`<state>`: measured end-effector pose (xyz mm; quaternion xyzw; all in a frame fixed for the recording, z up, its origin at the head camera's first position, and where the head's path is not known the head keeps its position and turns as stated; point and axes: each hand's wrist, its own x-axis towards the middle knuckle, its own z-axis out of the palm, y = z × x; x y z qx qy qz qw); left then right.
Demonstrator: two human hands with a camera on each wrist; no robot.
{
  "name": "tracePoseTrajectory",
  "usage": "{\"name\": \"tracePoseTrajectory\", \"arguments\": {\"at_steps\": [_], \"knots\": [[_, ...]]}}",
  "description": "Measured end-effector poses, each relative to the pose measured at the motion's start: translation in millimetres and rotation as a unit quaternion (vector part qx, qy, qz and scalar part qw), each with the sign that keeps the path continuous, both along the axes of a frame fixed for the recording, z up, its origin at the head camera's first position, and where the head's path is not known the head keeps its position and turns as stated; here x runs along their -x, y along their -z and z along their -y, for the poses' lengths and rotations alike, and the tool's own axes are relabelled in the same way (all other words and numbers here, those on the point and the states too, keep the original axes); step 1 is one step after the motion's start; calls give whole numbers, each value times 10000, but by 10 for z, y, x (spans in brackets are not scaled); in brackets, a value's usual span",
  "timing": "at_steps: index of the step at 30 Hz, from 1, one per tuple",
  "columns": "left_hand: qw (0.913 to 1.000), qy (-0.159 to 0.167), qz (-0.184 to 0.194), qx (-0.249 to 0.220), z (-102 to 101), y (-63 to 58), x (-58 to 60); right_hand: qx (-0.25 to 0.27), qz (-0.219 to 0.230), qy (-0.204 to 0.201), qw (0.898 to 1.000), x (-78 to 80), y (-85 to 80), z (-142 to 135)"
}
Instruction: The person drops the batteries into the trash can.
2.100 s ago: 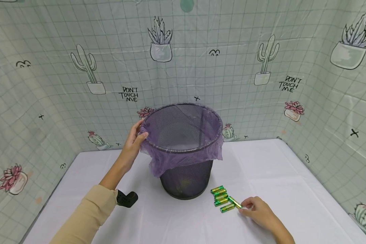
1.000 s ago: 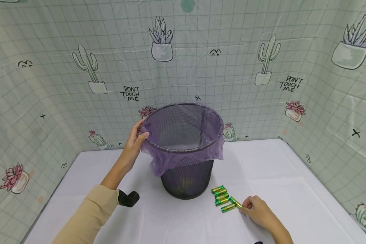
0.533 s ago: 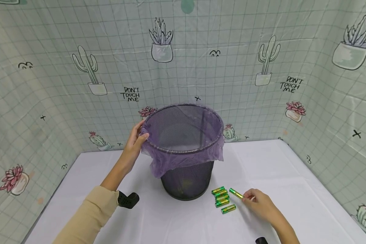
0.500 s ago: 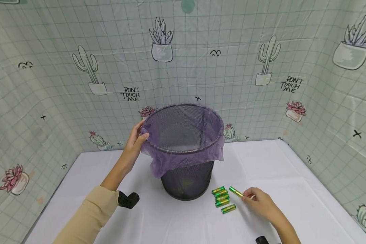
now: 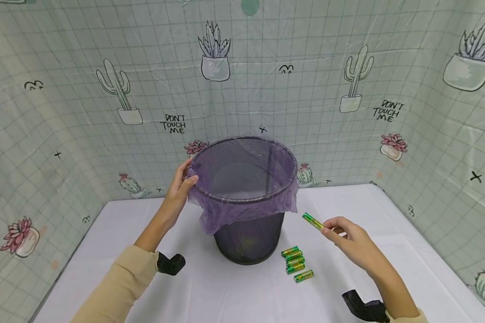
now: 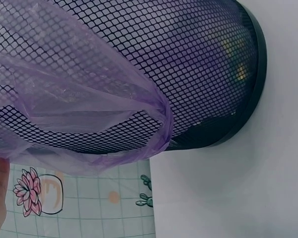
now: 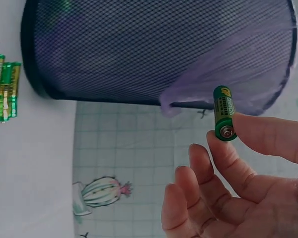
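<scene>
A black mesh wastebasket (image 5: 248,242) stands upright on the table, lined with a thin purple bag (image 5: 234,213) folded over its rim. My left hand (image 5: 175,195) grips the left side of that rim, thumb over the bag and fingers outside. To the right of the basket, my right hand (image 5: 351,240) pinches a green and gold battery (image 7: 223,114) between thumb and forefinger, raised above the table and below rim height. Several like batteries (image 5: 295,260) lie in a row by the basket's base, one battery (image 5: 304,276) slightly apart at the front.
White cloth covers the table (image 5: 234,296). A curtain (image 5: 242,98) with cactus prints hangs behind and along both sides. Black wrist mounts (image 5: 171,264) sit on both forearms. Small yellow-green shapes (image 6: 241,72) show through the mesh low in the basket.
My right hand has lifted one battery off the table beside the others and raised it toward the basket's right side. The left hand keeps its grip on the rim.
</scene>
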<state>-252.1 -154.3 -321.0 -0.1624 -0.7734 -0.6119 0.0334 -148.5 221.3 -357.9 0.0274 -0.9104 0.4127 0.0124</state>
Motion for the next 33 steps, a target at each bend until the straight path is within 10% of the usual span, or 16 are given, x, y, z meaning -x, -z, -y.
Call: {"name": "tracePoseTrajectory", "arguments": {"at_steps": [15,33], "knots": [[10000,36,62,42,4,-8,20,-289,-1580,-581,9853,5,-663,216],[10000,66,22,-22,-1,2,45,-543,-1817,-973,9770,293,-981,606]]}}
